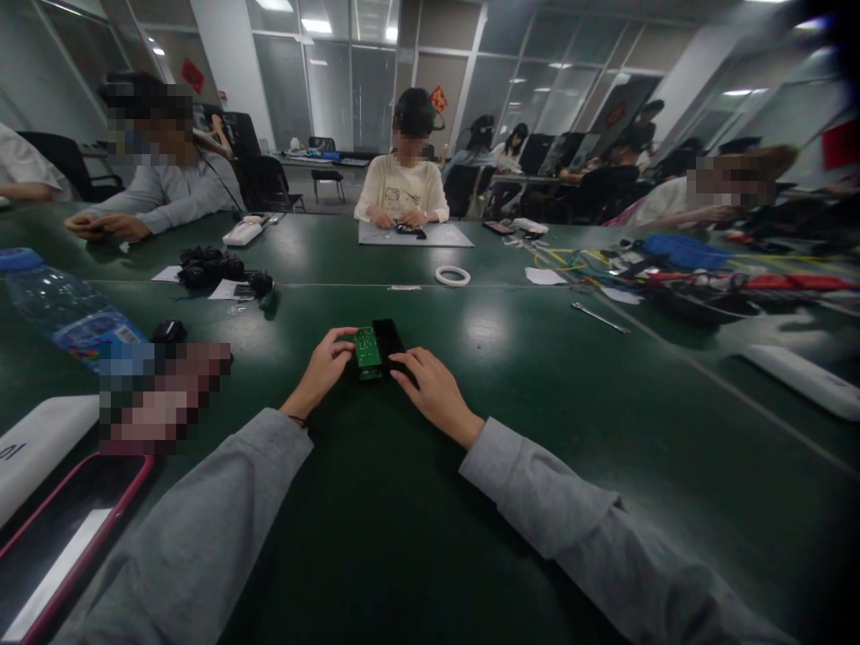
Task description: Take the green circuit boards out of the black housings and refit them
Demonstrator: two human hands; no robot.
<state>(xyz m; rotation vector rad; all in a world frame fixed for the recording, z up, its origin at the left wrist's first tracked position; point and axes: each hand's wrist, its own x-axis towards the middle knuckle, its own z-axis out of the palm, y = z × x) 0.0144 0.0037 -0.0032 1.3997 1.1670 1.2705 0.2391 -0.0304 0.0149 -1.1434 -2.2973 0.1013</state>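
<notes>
A green circuit board (368,348) stands out in front of me, just above or on the dark green table. Against its right side lies a black, box-like case (389,339); whether the two are joined I cannot tell. My left hand (328,365) grips the board by its left edge, with the fingertips on its upper left part. From the other side, my right hand (430,383) has its bent fingers on the case's lower right edge, partly covering it.
Left of me are a water bottle (81,309), a phone in a red case (67,528) and a white device (44,439). A tape roll (452,276) and a wrench (600,317) lie ahead. Cables and tools (699,269) pile up at right. A person (401,188) sits opposite.
</notes>
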